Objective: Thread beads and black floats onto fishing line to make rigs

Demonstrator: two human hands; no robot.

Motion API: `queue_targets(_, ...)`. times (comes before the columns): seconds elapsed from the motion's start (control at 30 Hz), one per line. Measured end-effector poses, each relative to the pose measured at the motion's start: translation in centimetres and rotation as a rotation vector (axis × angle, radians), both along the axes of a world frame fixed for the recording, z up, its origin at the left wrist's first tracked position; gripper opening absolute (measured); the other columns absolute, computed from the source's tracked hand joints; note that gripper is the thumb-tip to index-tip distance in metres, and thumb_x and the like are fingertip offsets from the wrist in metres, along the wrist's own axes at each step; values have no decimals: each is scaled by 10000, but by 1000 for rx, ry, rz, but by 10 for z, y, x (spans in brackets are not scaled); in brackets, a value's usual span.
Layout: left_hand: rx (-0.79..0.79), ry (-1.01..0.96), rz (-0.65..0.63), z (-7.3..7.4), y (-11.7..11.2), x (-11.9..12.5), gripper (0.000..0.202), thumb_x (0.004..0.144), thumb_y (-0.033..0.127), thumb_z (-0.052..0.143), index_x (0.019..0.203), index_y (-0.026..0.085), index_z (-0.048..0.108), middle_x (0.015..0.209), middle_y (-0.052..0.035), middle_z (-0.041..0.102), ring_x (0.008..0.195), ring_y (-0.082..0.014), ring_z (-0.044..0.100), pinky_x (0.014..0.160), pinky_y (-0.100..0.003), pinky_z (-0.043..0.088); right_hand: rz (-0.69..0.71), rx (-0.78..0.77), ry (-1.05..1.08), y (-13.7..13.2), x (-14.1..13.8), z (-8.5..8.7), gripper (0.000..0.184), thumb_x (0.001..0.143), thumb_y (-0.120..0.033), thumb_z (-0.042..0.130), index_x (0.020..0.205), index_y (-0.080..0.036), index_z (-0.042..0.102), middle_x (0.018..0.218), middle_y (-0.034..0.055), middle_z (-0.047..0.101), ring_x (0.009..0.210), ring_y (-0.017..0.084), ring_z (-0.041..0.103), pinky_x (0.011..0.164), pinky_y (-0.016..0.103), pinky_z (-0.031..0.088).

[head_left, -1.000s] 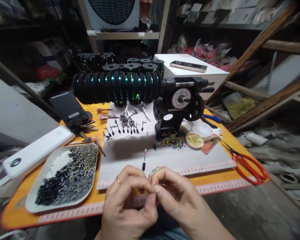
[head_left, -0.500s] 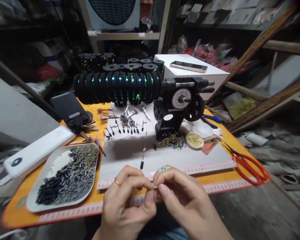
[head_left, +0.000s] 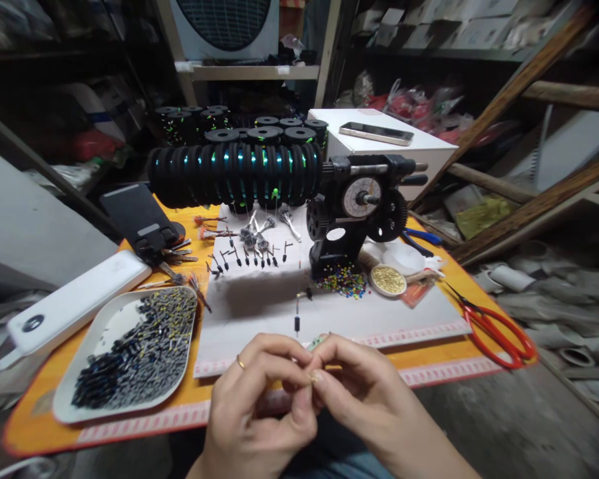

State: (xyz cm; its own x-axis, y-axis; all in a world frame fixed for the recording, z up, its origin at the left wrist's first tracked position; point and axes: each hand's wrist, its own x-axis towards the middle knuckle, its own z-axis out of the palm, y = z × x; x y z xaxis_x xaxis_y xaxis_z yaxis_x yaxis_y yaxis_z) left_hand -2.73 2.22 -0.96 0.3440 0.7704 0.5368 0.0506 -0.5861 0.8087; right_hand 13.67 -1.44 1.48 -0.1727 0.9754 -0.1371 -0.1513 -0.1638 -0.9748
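Observation:
Just beyond the table's front edge, my left hand (head_left: 262, 399), wearing a ring, and my right hand (head_left: 367, 392) meet fingertip to fingertip. Between thumb and index finger my right hand pinches a tiny gold-coloured piece (head_left: 313, 377). The left fingers are closed in a pinch against it; what they hold is mostly hidden. A pale green object (head_left: 315, 342) shows partly behind the fingers. Above the hands, a small black cylinder (head_left: 297, 324) hangs on a thin line. The line runs up toward a row of black spools (head_left: 234, 176) on a geared winder with a dial (head_left: 362, 197).
On the left stand a tray of small black and grey parts (head_left: 62, 406), a white power bank (head_left: 80, 303) and a phone stand (head_left: 140, 216). At right lie gold beads in a dish (head_left: 388, 280), loose coloured beads (head_left: 344, 281) and red-handled scissors (head_left: 499, 336).
Both hands have shifted slightly right and closer together, covering more of the gold-coloured piece. The hanging black cylinder has swung a little right and up.

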Motion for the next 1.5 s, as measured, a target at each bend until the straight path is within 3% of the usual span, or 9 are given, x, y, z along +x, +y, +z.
queue_targets(0.13, 4, -61, 5, -3, -2, 3, 277, 815, -41, 627, 933, 209, 607, 906, -19, 672, 805, -126, 674, 695, -212, 560, -57, 140, -267, -2, -1, -4, 221, 957, -327, 591, 789, -185, 581, 710, -32, 554, 628, 98, 514, 564, 201, 409)
queue_targets(0.27, -120, -133, 41, -3, -5, 8, 251, 810, -18, 616, 868, 225, 591, 847, 11, 643, 766, -111, 643, 661, -188, 521, -143, 365, -481, -5, -3, -6, 145, 936, -194, 593, 791, -198, 592, 706, -36, 569, 621, 88, 543, 541, 164, 444)
queue_targets(0.33, -214, -194, 70, -2, -8, 11, 237, 807, -1, 602, 827, 234, 580, 823, 28, 622, 741, -99, 625, 631, -163, 499, -203, 495, -544, -6, -2, -6, 93, 906, -122, 616, 869, -207, 605, 748, -27, 598, 656, 94, 589, 570, 152, 492)
queue_targets(0.47, -343, -274, 76, 2, -14, 16, 241, 784, 12, 589, 788, 252, 570, 819, 51, 616, 730, -84, 616, 632, -140, 485, -199, 765, -600, -6, 4, -3, 349, 886, -22, 626, 1190, -192, 620, 968, 54, 700, 871, 145, 686, 728, 184, 582)
queue_targets(0.63, -428, -292, 65, 7, -15, 19, 231, 753, 23, 594, 759, 251, 562, 813, 64, 621, 707, -71, 613, 618, -123, 469, -133, 901, -625, -4, 12, 0, 359, 898, 47, 571, 1184, -135, 685, 1020, 113, 703, 940, 151, 711, 831, 184, 582)
queue_targets(0.83, -425, -286, 18, 8, -14, 18, 245, 739, -2, 616, 755, 235, 559, 800, 37, 629, 726, -97, 640, 667, -164, 515, -250, 813, -631, -12, 5, -3, 331, 863, 45, 597, 1087, -175, 699, 925, 71, 731, 810, 148, 705, 738, 202, 599)
queue_targets(0.97, -367, -248, 55, 8, -15, 19, 260, 775, -15, 585, 795, 243, 555, 808, 18, 601, 716, -103, 628, 589, -145, 505, -309, 674, -622, -14, 1, -6, 293, 863, 5, 617, 1019, -230, 699, 827, 45, 705, 717, 165, 664, 632, 260, 565)
queue_targets(1.17, -316, -153, 51, 9, -16, 16, 251, 832, 5, 539, 814, 255, 538, 831, 22, 578, 737, -96, 620, 562, -115, 507, -282, 492, -493, -11, -1, -3, 133, 921, -124, 608, 870, -217, 687, 748, 23, 670, 695, 157, 668, 612, 243, 541)
queue_targets(1.5, 135, 98, -71, 6, 5, -3, 239, 824, -26, 641, 900, 193, 582, 824, -47, 634, 728, -150, 651, 580, -216, 553, -148, 352, -470, -6, 5, -2, 93, 903, -133, 595, 872, -200, 653, 818, 29, 651, 723, 142, 661, 614, 213, 581)
